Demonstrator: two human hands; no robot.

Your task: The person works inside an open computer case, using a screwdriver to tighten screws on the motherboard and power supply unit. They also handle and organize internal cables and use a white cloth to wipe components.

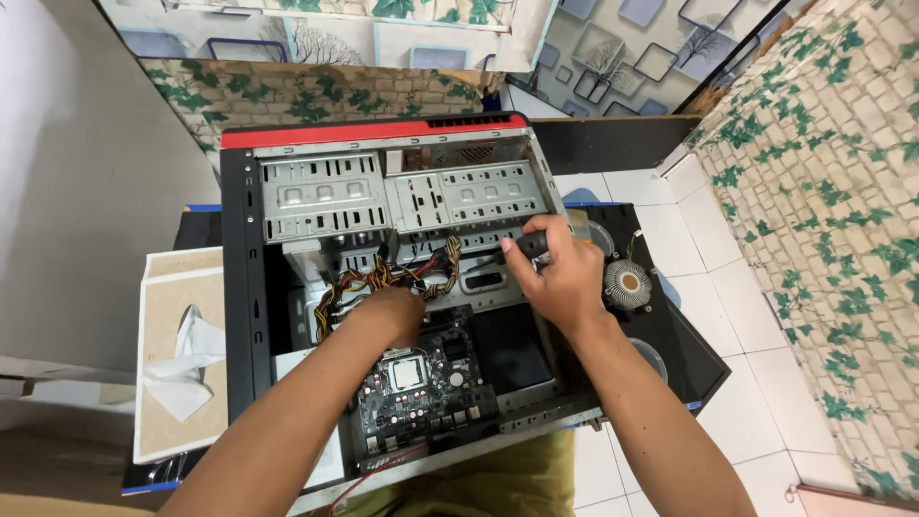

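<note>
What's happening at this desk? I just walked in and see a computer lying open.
A person is working inside an open desktop computer case lying on its side on a black table. The left hand reaches in by the bundle of power cables, just above the motherboard. The right hand grips a black-handled tool near the drive bays. A round cooler lies on the table beside the case, and a tissue box sits on the other side.
</note>
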